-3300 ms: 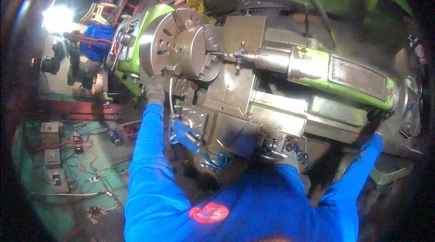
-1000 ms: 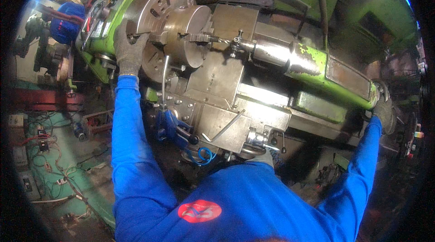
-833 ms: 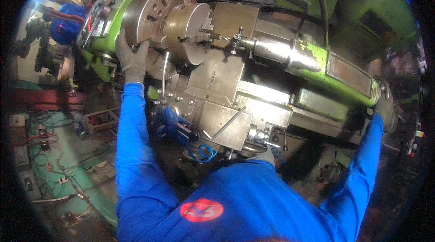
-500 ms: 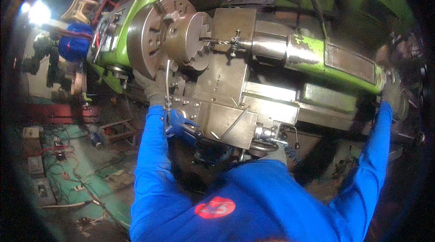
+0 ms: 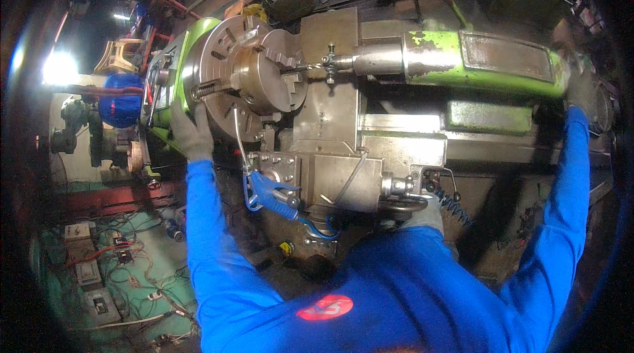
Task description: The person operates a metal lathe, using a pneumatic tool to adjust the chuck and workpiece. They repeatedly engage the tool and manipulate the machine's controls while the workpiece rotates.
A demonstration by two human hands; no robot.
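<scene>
My left hand (image 5: 193,134), in a grey glove, is at the lower left edge of the large slotted metal faceplate (image 5: 214,56) of a green lathe, fingers stretched up toward its rim. A round chuck (image 5: 261,82) with stepped jaws is mounted in front of the faceplate. A drill bit (image 5: 316,66) points into the chuck, with a small cross-handled clamp (image 5: 331,62) around its shank end. Behind it is the tailstock quill (image 5: 376,60). At the far right end of the green tailstock (image 5: 432,56), my gloved right hand (image 5: 581,92) is closed on the handwheel (image 5: 601,110), partly in shadow.
A blue air blow gun (image 5: 274,198) hangs at the front of the carriage, beside the tool post (image 5: 274,168). A bent lever (image 5: 347,178) lies over the cross slide. Cables and electrical boxes (image 5: 86,274) are on the green floor at left. A bright lamp (image 5: 59,68) shines there.
My left hand has moved left and outward along the faceplate edge. The faceplate and chuck have turned, so their jaws and slots sit differently. My right hand stays at the handwheel; the view has shifted.
</scene>
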